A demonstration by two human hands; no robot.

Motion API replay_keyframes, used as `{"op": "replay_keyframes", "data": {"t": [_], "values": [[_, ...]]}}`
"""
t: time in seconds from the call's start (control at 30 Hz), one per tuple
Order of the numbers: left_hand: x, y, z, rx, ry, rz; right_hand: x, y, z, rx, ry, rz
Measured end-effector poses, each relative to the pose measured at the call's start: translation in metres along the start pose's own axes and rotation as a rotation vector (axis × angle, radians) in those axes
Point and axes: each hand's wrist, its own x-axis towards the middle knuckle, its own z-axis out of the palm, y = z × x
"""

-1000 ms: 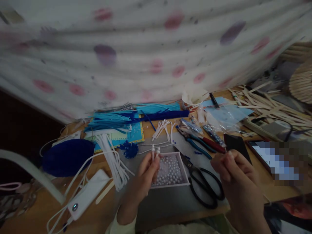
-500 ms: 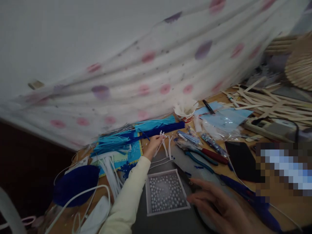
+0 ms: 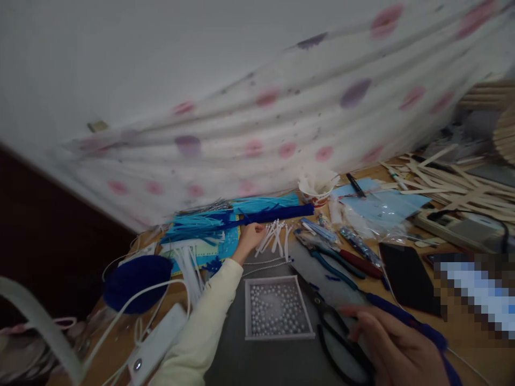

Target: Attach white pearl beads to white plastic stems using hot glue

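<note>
As shown at frame centre, judge slim white bead-tipped stems (image 3: pixel 277 241) likely finished. At lower centre, note loose round silver-grey beads (image 3: pixel 259 317) remaining in square white tray (image 3: pixel 279 338). Observe left hand (image 3: pixel 254 236) curled beside stems, right hand (image 3: pixel 396 343) half-curled near black-handled scissors (image 3: pixel 317 302); holds indeterminable.

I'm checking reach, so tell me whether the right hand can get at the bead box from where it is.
Probably yes: the bead box is open on top and near the right hand. The black scissors lie partly between them, but look low enough to reach over.
</note>
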Motion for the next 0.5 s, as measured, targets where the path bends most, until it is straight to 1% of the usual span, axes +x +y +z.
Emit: {"op": "replay_keyframes", "data": {"t": [0.13, 0.2, 0.27, 0.33, 0.43, 0.5], "values": [[-0.038, -0.015, -0.012, -0.022, -0.022, 0.004, 0.009, -0.004, 0.009, -0.082, -0.069, -0.049], [-0.062, -0.026, -0.016, -0.053, -0.013, 0.003, 0.015, -0.008, 0.015, -0.157, -0.144, -0.133], [-0.085, -0.039, -0.02, -0.096, 0.014, 0.002, 0.022, -0.012, 0.019, -0.225, -0.148, -0.229], [-0.105, -0.053, -0.026, -0.152, 0.046, 0.006, 0.025, -0.013, 0.019, -0.27, -0.143, -0.277], [-0.129, -0.072, -0.039, -0.268, 0.131, 0.021, 0.024, -0.009, 0.011, -0.219, -0.117, -0.234], [-0.148, -0.076, -0.044, -0.381, 0.191, 0.037, 0.02, -0.005, 0.005, -0.176, -0.091, -0.181]]}}
